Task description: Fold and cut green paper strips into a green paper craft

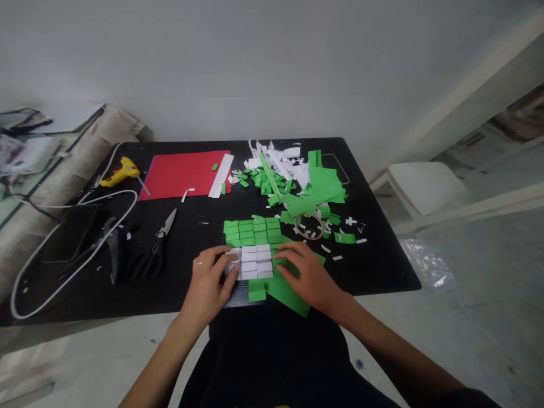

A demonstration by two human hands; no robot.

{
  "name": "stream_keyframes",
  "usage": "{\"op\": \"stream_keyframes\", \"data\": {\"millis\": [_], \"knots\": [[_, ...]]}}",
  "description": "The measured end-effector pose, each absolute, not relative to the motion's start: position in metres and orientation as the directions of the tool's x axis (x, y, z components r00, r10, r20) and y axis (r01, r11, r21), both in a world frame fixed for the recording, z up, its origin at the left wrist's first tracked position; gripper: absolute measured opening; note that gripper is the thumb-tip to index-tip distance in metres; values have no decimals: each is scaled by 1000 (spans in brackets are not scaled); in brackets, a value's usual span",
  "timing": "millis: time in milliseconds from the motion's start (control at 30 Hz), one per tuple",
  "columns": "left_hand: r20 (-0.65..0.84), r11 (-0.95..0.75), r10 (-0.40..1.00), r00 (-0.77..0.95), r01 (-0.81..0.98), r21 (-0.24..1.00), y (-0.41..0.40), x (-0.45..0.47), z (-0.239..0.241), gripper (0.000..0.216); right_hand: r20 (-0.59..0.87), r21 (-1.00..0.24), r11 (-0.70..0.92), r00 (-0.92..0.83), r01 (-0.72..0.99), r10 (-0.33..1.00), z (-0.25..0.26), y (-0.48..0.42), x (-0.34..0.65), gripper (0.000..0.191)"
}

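Note:
In front of me lie rows of small folded white paper pieces (250,262), set side by side in columns. Just beyond them are rows of folded green paper pieces (253,231). My left hand (212,277) rests at the left side of the white pieces, its fingers curved and apart, with fingertips touching the leftmost ones. On the right side, my right hand (306,273) has its fingers spread at the edge of the white block, over a green paper sheet (293,297). A single green piece (256,290) sits below the white rows.
Scissors (155,243) and a yellow glue gun (121,171) lie to the left, near a looping white cable (127,195). A red sheet (182,173) is at the back. Green and white scraps (276,170) are heaped behind, with a tape ring (309,226) nearby.

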State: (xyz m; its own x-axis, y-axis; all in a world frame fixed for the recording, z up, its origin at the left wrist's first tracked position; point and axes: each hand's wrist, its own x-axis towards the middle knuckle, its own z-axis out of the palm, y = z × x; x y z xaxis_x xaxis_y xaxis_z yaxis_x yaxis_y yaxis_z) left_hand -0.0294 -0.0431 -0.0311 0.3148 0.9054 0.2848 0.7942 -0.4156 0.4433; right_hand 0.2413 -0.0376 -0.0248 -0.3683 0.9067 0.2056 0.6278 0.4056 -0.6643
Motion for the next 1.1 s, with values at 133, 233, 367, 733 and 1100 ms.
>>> {"op": "stream_keyframes", "data": {"millis": [133, 233, 367, 733, 1100], "knots": [[217, -408, 913, 346, 792, 454, -41, -32, -38, 20, 137, -581, 450, -463, 679, 876, -30, -40, 235, 25], [244, -445, 895, 372, 759, 474, -44, -33, -32, 24, 127, -574, 459, -480, 679, 868, -28, -40, 236, 28], [191, -531, 835, 516, 666, 523, -53, -32, -19, 52, 135, -615, 440, -462, 654, 876, -27, -38, 240, 31], [286, -603, 789, 543, 596, 530, -50, -22, -39, 29, 121, -715, 342, -374, 610, 919, -23, -29, 242, 30], [182, -314, 940, 287, 528, 789, -5, -22, 0, 20, -347, -934, -350, -50, -73, 936, -25, -15, 232, 46]]}}
